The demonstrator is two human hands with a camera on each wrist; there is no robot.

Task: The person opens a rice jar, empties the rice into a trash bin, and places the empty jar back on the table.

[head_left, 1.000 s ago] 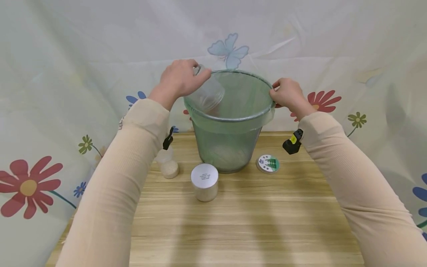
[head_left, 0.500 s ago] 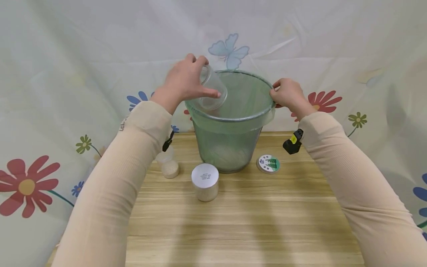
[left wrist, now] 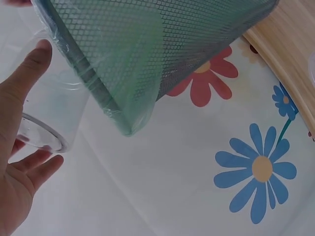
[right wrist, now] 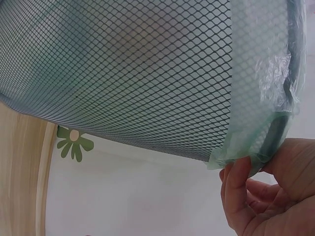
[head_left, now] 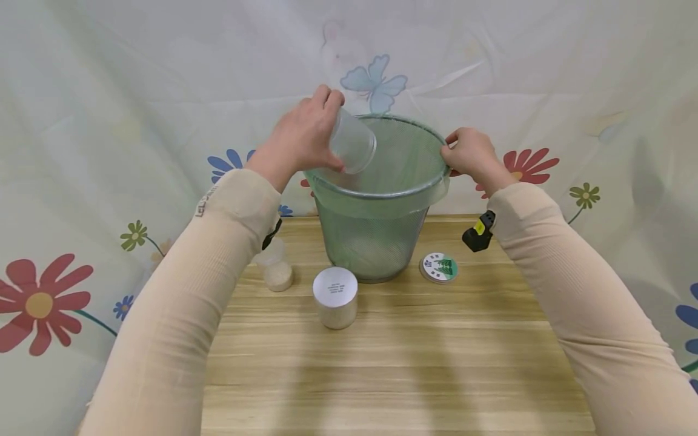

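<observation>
A wire-mesh bin (head_left: 376, 242) lined with a thin green plastic bag (head_left: 327, 191) stands on the table, the bag folded over its rim. My left hand (head_left: 308, 133) grips a clear plastic cup (head_left: 354, 142), tilted over the left side of the bin's mouth. In the left wrist view, the thumb and fingers of the left hand (left wrist: 19, 157) span the cup (left wrist: 59, 108) from rim side to base. At the right of the rim, my right hand (head_left: 471, 154) pinches the folded bag edge; the right wrist view shows its thumb and fingers on the bag (right wrist: 256, 142).
A round container with a silvery lid (head_left: 335, 297) stands in front of the bin. To its left is a small clear container with pale contents (head_left: 278, 276); a flat round lid with a green print (head_left: 438, 267) lies right of the bin. A flowered sheet (head_left: 218, 79) hangs behind.
My left hand has shifted slightly right and up, bringing the cup farther over the bin and turning it more sideways. The right hand stays at the rim.
</observation>
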